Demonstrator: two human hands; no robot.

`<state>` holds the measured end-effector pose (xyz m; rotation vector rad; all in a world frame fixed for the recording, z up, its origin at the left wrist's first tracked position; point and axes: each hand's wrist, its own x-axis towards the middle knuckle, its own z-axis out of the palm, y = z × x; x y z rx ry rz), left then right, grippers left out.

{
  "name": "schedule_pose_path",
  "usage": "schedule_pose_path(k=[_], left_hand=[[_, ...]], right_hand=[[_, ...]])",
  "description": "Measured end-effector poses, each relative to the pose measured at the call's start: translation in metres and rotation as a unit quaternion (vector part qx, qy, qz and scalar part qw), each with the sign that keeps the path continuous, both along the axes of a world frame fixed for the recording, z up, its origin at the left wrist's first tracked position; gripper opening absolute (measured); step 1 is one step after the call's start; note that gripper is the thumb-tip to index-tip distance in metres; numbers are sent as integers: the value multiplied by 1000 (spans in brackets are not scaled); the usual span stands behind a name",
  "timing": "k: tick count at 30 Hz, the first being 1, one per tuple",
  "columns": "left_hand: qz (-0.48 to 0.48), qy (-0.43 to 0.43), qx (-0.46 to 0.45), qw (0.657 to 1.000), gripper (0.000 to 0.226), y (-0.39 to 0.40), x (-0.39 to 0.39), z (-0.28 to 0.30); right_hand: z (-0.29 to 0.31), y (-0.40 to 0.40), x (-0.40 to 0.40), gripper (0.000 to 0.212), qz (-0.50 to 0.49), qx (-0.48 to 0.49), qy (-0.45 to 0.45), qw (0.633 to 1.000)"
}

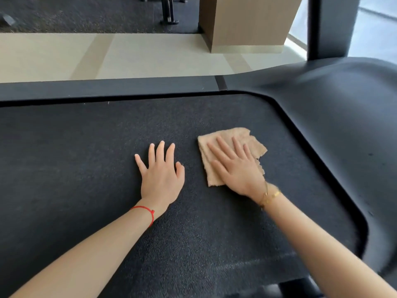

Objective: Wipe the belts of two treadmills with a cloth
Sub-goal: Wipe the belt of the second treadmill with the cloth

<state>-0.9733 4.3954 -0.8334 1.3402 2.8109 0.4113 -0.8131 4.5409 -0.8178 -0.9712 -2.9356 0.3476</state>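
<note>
A dark, grainy treadmill belt (86, 158) fills most of the view. A folded tan cloth (253, 143) lies on the belt right of centre. My right hand (236, 166) lies flat on top of the cloth with its fingers spread, pressing it to the belt; a gold bracelet is on that wrist. My left hand (161, 173) rests palm down on the bare belt just left of the cloth, fingers apart and holding nothing, with a red string on the wrist.
The treadmill's smooth dark motor cover (343, 115) curves around the belt's right end, with an upright post (328, 26) above it. A dark side rail (107, 87) borders the far edge. Beyond lie pale floor tiles (129, 57), a wooden column (247, 22) and gym equipment (169, 11).
</note>
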Motion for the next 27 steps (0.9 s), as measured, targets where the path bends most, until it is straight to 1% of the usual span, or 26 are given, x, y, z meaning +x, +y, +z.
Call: schedule_pose_path(k=[3, 6, 8, 11, 13, 18, 21, 23, 27], left_hand=[[2, -9, 14, 1000, 56, -1, 1, 0], [3, -14, 26, 1000, 54, -3, 1, -1], [-2, -17, 25, 1000, 54, -8, 0, -1], [-12, -18, 10, 1000, 55, -24, -1, -1], [-18, -15, 2, 1000, 56, -43, 1, -1], [1, -24, -16, 1000, 56, -92, 9, 4], [27, -26, -27, 999, 56, -117, 14, 8], [43, -23, -33, 998, 56, -135, 15, 10], [80, -18, -59, 995, 56, -174, 9, 11]], right_hand=[[-1, -54, 32, 53, 54, 7, -3, 998], [-1, -92, 57, 52, 86, 14, 2, 996], [-1, -104, 68, 52, 96, 18, 6, 995], [1, -97, 71, 52, 103, 10, 13, 995], [1, -80, 62, 52, 95, 5, 11, 995], [0, -25, -3, 53, 5, 8, -3, 1000], [1, -28, -47, 54, -1, -5, -11, 1000], [0, -54, -65, 54, 47, -3, -5, 999], [-5, -136, -65, 53, 203, 17, 9, 979]])
